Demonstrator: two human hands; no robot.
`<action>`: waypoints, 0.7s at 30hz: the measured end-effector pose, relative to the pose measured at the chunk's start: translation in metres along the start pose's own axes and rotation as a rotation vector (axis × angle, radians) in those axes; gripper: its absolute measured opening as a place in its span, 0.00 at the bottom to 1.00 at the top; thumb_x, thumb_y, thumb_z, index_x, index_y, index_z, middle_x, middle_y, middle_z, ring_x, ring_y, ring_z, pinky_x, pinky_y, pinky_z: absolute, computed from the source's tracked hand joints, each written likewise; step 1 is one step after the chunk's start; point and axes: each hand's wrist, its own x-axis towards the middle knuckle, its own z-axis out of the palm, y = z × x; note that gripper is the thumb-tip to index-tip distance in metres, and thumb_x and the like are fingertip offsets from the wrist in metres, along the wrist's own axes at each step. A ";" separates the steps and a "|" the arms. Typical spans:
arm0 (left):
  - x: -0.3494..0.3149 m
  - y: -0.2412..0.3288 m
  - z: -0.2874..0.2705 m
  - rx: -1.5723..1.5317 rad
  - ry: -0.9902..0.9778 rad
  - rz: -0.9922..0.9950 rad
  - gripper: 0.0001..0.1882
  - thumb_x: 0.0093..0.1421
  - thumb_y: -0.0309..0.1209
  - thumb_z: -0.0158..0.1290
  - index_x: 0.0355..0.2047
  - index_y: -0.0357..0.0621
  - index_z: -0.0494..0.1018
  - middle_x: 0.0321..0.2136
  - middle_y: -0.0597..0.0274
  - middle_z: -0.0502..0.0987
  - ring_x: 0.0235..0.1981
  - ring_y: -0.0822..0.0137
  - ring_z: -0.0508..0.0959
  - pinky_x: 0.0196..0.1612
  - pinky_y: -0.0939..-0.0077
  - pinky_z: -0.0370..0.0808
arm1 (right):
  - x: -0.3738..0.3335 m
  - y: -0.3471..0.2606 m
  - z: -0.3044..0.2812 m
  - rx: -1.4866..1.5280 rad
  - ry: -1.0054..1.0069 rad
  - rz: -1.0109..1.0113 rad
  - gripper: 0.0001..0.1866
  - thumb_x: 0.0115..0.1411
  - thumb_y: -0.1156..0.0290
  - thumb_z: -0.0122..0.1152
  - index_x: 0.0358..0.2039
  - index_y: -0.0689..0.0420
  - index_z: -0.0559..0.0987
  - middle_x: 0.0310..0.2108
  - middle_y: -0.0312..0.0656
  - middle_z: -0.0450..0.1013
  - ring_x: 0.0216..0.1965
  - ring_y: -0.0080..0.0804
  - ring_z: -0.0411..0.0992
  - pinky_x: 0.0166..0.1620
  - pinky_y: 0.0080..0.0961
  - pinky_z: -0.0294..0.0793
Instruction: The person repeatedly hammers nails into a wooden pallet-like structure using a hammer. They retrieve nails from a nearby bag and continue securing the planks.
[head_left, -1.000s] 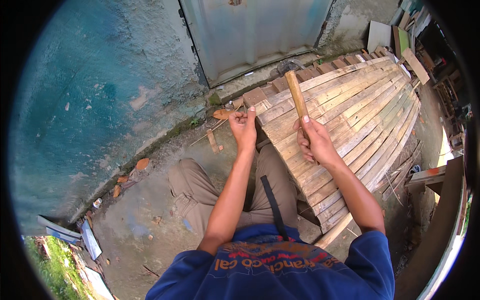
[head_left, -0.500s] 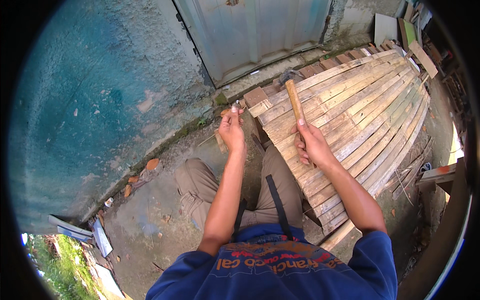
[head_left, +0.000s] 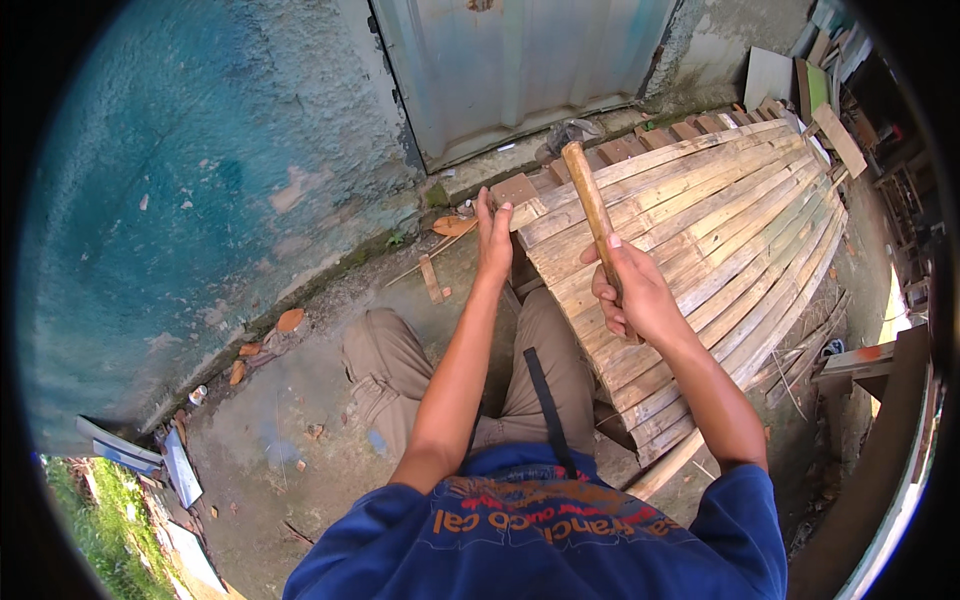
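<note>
In my right hand (head_left: 632, 292) is a round wooden stick (head_left: 592, 200) like a tool handle. My fingers are wrapped round its lower part, and its upper end points up and away over the slats. I cannot make out a tool head on it. Beneath that hand lies a long panel of split bamboo slats (head_left: 690, 240). My left hand (head_left: 493, 235) is raised beside the panel's near left corner, fingers stretched upward and thumb apart. Close to its thumb is a short pale wood end (head_left: 528, 212); whether they touch is unclear. Nothing shows in this hand.
A worn blue wall (head_left: 220, 200) and a metal door (head_left: 520, 70) stand ahead. Bricks (head_left: 515, 188) line the panel's far side, with a dark crumpled thing (head_left: 572, 132) near them. A small wood piece (head_left: 431, 278) lies on the concrete floor. Boards (head_left: 770, 80) lean at far right.
My left hand has gone from bent, pinched fingers to stretched ones and moved right, towards the panel's corner. My right hand still grips the stick. The view has shifted slightly.
</note>
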 end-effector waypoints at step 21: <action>0.010 -0.028 -0.022 0.269 -0.167 0.067 0.38 0.71 0.58 0.38 0.65 0.36 0.61 0.62 0.45 0.68 0.65 0.53 0.65 0.68 0.62 0.56 | -0.011 -0.015 0.011 -0.088 0.035 -0.508 0.25 0.78 0.48 0.36 0.53 0.59 0.69 0.19 0.30 0.59 0.16 0.14 0.55 0.20 0.16 0.58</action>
